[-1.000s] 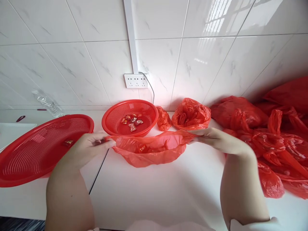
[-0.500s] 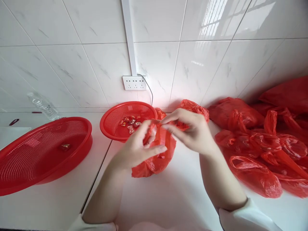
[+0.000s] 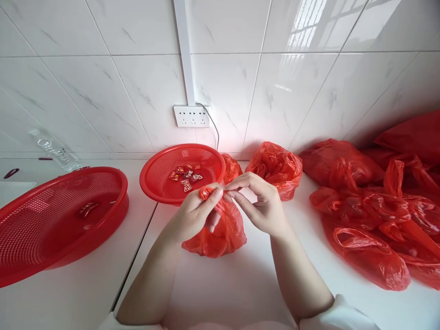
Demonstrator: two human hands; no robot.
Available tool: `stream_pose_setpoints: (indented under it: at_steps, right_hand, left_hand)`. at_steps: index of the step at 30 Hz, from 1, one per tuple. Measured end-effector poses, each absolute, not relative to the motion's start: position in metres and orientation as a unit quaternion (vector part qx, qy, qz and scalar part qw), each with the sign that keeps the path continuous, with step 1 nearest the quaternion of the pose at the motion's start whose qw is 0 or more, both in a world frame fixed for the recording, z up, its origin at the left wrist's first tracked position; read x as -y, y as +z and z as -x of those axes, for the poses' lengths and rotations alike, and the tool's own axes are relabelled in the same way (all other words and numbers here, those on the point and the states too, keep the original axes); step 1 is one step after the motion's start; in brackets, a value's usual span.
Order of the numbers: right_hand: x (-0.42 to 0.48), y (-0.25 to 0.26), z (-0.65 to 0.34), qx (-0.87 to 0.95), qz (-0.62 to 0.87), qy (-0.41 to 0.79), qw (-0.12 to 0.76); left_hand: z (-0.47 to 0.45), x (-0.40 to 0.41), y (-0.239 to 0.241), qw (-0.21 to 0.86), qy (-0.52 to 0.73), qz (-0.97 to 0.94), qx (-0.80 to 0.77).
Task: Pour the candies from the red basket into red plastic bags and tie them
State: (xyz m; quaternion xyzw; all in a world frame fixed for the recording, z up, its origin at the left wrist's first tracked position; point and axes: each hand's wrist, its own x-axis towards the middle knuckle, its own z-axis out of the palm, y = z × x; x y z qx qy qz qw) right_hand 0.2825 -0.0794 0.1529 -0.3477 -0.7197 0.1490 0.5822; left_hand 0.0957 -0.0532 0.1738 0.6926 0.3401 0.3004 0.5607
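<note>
A red plastic bag (image 3: 220,233) rests on the white table in front of me, its neck bunched up between my hands. My left hand (image 3: 199,208) is closed round the gathered top, thumb pressed on it. With thumb and fingertips, my right hand (image 3: 259,199) pinches the bag's top just beside the left thumb. The bag's lower part bulges and touches the tabletop; what is inside cannot be made out. Right behind my hands stands a round red basket (image 3: 151,183) with several small wrapped packets (image 3: 186,184) in it.
At the left is a larger red basket (image 3: 113,178) holding a few small packets. Several filled red bags (image 3: 371,261) lie piled on the right, and a crumpled red bag (image 3: 275,167) sits by the wall. A clear bottle (image 3: 57,151) lies at the back left, and a power socket (image 3: 191,116) is on the wall.
The bag's loose, open top has been drawn together into a bunched neck. My left fingers have closed round it, and my right hand has moved left and down, close to the left.
</note>
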Motion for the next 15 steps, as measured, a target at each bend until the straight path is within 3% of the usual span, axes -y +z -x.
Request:
stream_pose_setpoints:
  at_steps: [3, 8, 11, 15]
  right_hand:
    - [0.083, 0.155, -0.289, 0.731, 0.321, 0.159, 0.581]
    - [0.092, 0.165, -0.300, 0.837, 0.241, 0.233, 0.433]
    - [0.087, 0.164, -0.297, 0.796, 0.283, 0.233, 0.482]
    - [0.072, 0.152, -0.291, 0.700, 0.364, 0.310, 0.530]
  left_hand:
    - [-0.090, 0.042, 0.172, 0.571, 0.342, -0.663, -0.344]
    - [-0.081, 0.040, 0.175, 0.508, 0.320, -0.748, -0.283]
    - [-0.084, 0.048, 0.173, 0.302, 0.313, -0.855, -0.283]
    - [-0.093, 0.046, 0.162, -0.055, 0.429, -0.869, -0.239]
